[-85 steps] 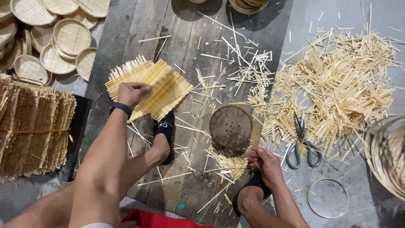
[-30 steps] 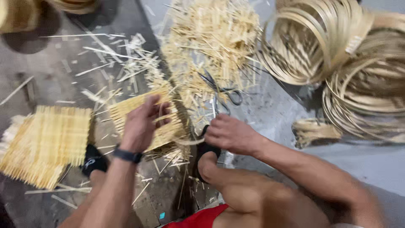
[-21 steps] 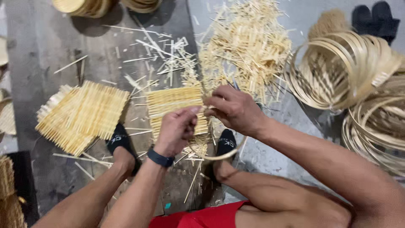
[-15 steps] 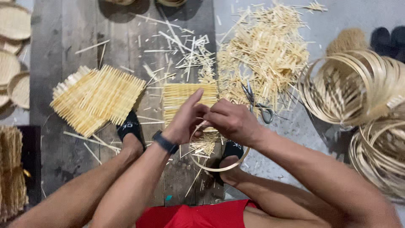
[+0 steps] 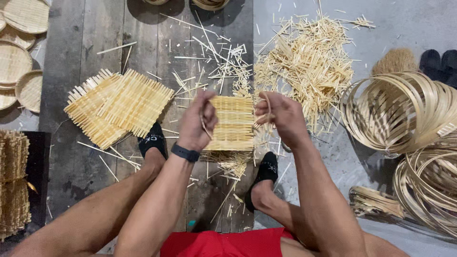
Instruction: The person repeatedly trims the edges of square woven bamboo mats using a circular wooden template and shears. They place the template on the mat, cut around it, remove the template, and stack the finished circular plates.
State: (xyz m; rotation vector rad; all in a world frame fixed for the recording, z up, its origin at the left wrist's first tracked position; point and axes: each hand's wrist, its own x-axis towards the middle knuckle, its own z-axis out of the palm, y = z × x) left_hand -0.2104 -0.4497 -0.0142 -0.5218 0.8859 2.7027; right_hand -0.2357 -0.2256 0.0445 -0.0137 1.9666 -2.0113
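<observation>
A square woven bamboo mat (image 5: 233, 123) is held up in front of me between both hands. My left hand (image 5: 197, 121) grips its left edge together with a thin bamboo hoop (image 5: 204, 128) that curves by the fingers. My right hand (image 5: 281, 116) pinches the right edge, also closed on a strip of the hoop. Below the mat, my two feet in black socks rest on the wooden planks.
Two woven mats (image 5: 119, 107) lie stacked at left. Finished round trays (image 5: 19, 62) sit at the far left, and a mat bundle (image 5: 14, 185) at lower left. A heap of bamboo offcuts (image 5: 304, 66) lies ahead; coils of bamboo hoops (image 5: 409, 114) stand right.
Earlier my left hand set a mat on the pile at left. Since then both hands have picked up another mat and a hoop and spread apart to its two edges.
</observation>
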